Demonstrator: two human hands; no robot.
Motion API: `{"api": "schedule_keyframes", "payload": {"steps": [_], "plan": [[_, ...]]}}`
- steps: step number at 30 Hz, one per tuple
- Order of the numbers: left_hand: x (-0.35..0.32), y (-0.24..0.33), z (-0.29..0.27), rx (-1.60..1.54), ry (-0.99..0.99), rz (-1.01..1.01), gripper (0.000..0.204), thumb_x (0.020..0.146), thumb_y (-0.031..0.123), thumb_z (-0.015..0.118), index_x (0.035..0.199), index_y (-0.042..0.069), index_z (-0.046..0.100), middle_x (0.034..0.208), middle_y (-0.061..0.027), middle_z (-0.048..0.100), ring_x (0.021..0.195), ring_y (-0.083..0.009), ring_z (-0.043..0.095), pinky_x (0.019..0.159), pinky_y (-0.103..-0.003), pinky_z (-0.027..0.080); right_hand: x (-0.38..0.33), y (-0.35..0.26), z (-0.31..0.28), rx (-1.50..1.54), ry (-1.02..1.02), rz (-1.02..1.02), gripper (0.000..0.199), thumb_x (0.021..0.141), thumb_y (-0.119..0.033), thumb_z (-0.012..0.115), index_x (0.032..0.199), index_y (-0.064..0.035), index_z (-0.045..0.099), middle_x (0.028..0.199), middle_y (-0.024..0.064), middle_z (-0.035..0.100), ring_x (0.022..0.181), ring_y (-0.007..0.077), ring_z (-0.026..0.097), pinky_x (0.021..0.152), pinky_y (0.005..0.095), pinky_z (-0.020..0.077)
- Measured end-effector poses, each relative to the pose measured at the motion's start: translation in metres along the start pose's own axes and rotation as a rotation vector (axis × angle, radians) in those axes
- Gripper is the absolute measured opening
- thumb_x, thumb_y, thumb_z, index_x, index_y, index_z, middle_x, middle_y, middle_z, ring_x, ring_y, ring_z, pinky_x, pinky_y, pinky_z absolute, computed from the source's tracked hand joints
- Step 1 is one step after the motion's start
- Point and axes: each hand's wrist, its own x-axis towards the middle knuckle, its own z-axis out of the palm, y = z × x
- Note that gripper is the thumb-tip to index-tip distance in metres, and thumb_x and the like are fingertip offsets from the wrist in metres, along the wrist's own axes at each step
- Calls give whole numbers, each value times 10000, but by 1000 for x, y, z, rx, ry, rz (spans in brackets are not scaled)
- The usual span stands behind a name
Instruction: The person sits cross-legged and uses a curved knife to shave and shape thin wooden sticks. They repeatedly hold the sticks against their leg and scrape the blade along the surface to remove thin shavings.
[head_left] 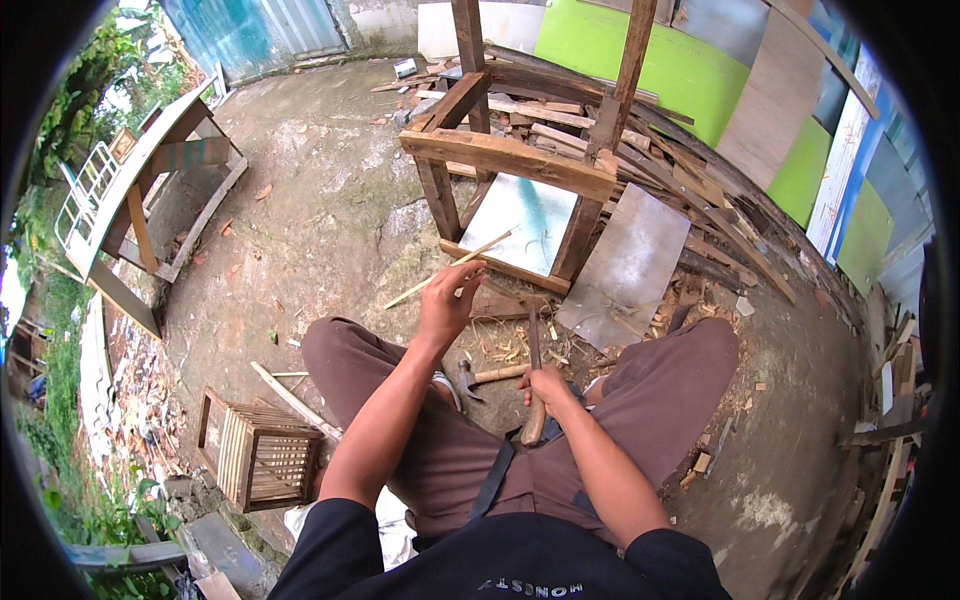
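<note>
In front of my left knee my left hand (447, 305) is raised, its fingers closed round the middle of a thin pale bamboo stick (405, 294). The stick slants up to the right, its far tip over the low rail of a wooden frame. My right hand (546, 386) grips a knife (534, 345) between my thighs. Its narrow dark blade points away from me, and the thick wooden handle (534, 428) shows below my fist. Beside that hand, a claw hammer (492, 374) lies on the ground with its head to the left. Pale shavings (495, 345) are scattered just beyond.
A wooden frame (510, 160) stands ahead, with a metal sheet (632, 265) to its right and scrap timber (740, 235) behind. A small slatted cage (268, 455) sits by my left thigh. Farther left is a tilted wooden table (150, 185). Coloured panels (650, 70) line the back right.
</note>
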Motion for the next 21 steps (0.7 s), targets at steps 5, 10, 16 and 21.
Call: {"api": "schedule_keyframes", "payload": {"steps": [5, 10, 16, 21], "plan": [[4, 21, -3, 23, -49, -160, 250, 893, 77, 723, 1142, 63, 702, 1042, -149, 738, 935, -313, 723, 725, -377, 576, -7, 1, -3, 28, -16, -3, 162, 867, 25, 480, 967, 123, 561, 801, 183, 607, 524, 199, 542, 448, 376, 498], [9, 14, -4, 100, -68, -46, 221, 912, 89, 704, 1129, 49, 706, 1039, -155, 733, 922, -303, 728, 745, -370, 583, 1, 3, -6, 50, 6, 35, 184, 892, 21, 463, 1037, 119, 521, 823, 198, 617, 514, 196, 535, 446, 368, 494], [25, 6, -4, 35, -77, -114, 243, 907, 85, 710, 1144, 34, 701, 1047, -178, 727, 926, -326, 720, 792, -395, 574, 14, 1, -18, 50, -7, 81, 216, 940, -34, 469, 1139, 48, 451, 858, 161, 613, 535, 182, 512, 468, 357, 494], [33, 21, 11, -163, -66, -212, 280, 919, 94, 706, 1194, 46, 683, 1112, -188, 715, 985, -313, 718, 811, -390, 580, 13, 7, -24, 88, -1, 143, 177, 1014, -121, 486, 1132, 10, 470, 833, 127, 601, 533, 177, 511, 481, 355, 491]]}}
